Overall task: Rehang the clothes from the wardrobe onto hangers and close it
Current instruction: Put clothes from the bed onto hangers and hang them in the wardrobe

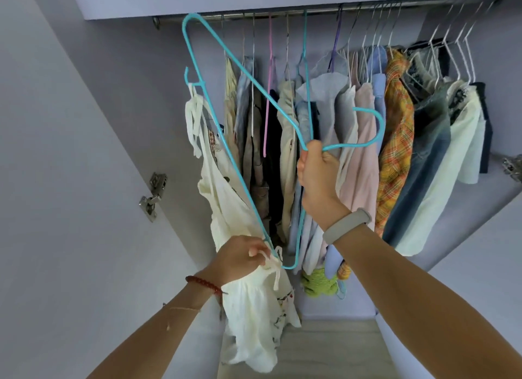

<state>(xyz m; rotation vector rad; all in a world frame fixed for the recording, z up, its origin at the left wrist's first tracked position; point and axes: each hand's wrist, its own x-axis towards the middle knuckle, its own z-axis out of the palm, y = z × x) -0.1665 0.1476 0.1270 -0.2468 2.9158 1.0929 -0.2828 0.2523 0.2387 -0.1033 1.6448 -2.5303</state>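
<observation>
A turquoise hanger [203, 76] is held up on its side in front of the open wardrobe. My right hand [317, 172] grips it at the neck, just below its hook. A cream white dress [226, 197] hangs along the hanger's left side, one strap tied over the small notch near the top. My left hand [243, 258] pinches the dress's other strap at the hanger's lower end. Behind them, the metal rail [319, 11] carries a row of hung clothes [364, 141].
Wardrobe doors stand open on both sides, with a metal hinge [152, 195] on the left door and another hinge [512, 168] at the right. A green knitted item [319, 284] lies on the wardrobe floor under the hung clothes. Several bare white hangers [457, 45] hang far right.
</observation>
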